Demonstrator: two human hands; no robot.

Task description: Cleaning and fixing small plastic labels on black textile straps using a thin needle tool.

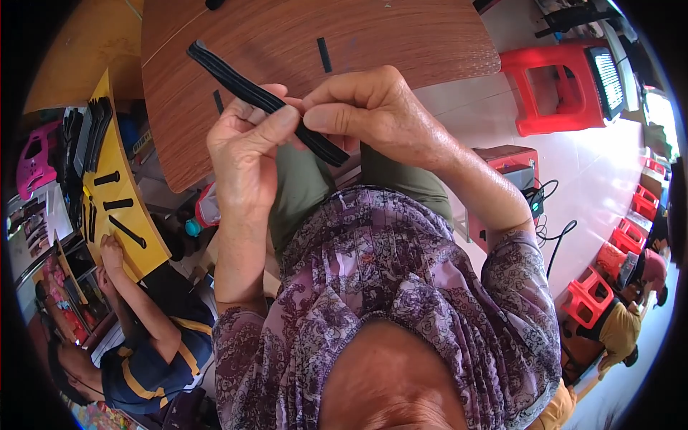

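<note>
A long, narrow black strip (229,77) with ridges along its length slants over the near edge of the brown wooden table (408,43). My left hand (247,147) grips it near the middle, thumb on top and fingers beneath. Thumb and forefinger of my right hand (373,118) are pinched together at the strip's edge, close to the left thumb. Whatever small piece lies in that pinch is hidden. On the tabletop, a short flat black piece (325,55) lies beyond my hands, and another short black piece (218,102) lies to the left.
At left, a person (150,358) works at a yellow table (147,251) bearing several black straps (125,231). A red stool (530,93) stands right of my table, and a red box (509,158) with black cables (559,233) sits by my right arm. More people and red stools are farther right.
</note>
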